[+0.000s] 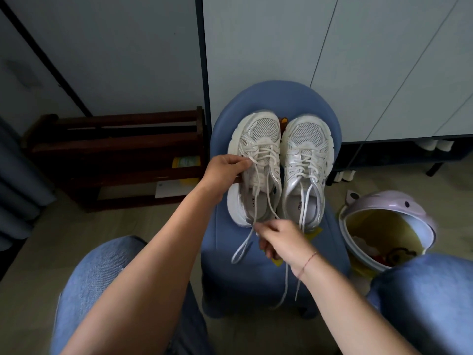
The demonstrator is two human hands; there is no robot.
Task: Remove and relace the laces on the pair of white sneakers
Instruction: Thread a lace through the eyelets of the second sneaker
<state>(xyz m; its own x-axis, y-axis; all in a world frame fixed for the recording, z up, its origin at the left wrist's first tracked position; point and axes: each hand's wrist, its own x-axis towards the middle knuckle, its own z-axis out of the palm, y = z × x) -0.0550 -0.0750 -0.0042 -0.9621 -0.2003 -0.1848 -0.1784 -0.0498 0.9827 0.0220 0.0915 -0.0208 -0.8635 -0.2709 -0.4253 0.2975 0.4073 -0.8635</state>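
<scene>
Both hands busy: fingers (265, 229) of the right hand (284, 243) pinch the lace (258, 185), soft and limp, probably best taken near its tip, while the left hand (224, 170) grips the left sneaker (258, 135) beside the right sneaker (307, 139) on the blue stool (256, 272).

A home, seemingly an entryway: a low dark wooden rack (115, 149) stands against a pale wall, tall white cupboard doors (384, 60) rise beside it, and a small blue padded stool (276, 98) and a lilac cartoon-faced bin (391, 201) sit on beige flooring (38, 252).
</scene>
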